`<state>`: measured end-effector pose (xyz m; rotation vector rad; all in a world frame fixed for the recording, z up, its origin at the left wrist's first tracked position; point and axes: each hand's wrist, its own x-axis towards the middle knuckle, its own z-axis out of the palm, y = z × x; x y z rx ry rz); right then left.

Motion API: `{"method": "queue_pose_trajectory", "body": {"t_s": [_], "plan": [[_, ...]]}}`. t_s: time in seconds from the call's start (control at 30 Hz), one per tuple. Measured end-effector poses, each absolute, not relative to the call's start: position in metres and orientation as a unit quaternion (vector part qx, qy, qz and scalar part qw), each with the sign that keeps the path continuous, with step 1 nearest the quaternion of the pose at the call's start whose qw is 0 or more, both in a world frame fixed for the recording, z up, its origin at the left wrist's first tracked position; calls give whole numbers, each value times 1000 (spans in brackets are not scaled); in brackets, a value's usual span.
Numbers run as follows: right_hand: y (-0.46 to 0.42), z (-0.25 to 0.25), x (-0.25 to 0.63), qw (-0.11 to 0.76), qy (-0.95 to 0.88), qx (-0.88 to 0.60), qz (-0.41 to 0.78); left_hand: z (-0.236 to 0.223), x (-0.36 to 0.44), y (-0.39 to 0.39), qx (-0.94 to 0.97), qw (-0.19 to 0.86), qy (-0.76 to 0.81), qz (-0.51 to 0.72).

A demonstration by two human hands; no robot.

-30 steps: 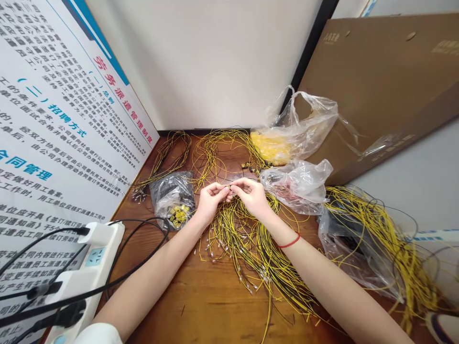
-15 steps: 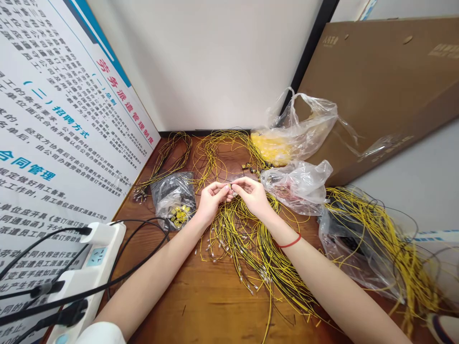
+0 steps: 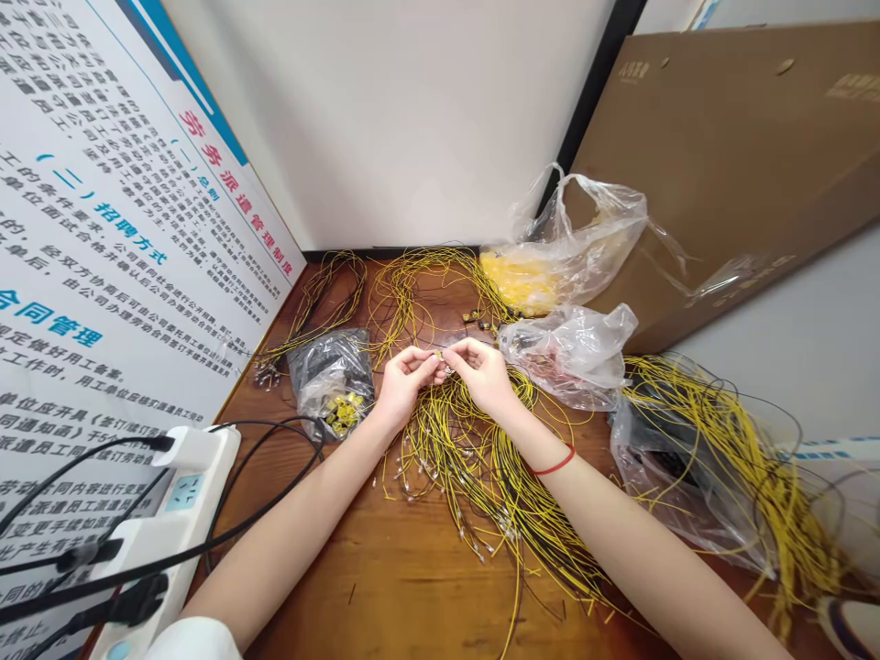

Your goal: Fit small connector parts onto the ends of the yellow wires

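Left hand (image 3: 405, 390) and right hand (image 3: 485, 376) together, fingertips (image 3: 433, 359) pinching small wire terminal (image 3: 445, 365) just above yellow wire pile (image 3: 474, 477); plastic bag (image 3: 323, 367) of yellow connectors (image 3: 344, 412) left of pile, power strip (image 3: 185, 495) farther left.

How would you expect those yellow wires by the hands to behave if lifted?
The yellow wires look thin and floppy, lying in loose curves. Being tangled, they would probably lift as one clump, and their small metal ends may snag each other.
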<state>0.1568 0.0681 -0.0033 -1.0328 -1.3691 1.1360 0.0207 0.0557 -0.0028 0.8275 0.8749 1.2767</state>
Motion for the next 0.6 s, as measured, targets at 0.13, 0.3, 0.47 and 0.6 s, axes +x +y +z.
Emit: {"method": "queue_pose_trajectory", "body": {"t_s": [0.13,0.3,0.47,0.6], "plan": [[67,-2,155,531,-560,-423,474,-4,20,56,367,645,382,551],[66,-2,151,553,-535,-428,474,-4,19,57,364,660,381,535],[64,0,147,551,-514,-432,496,-4,21,57,356,661,384,538],[64,4,148,534,-520,-420,518,-6,21,58,360,650,385,547]]}}
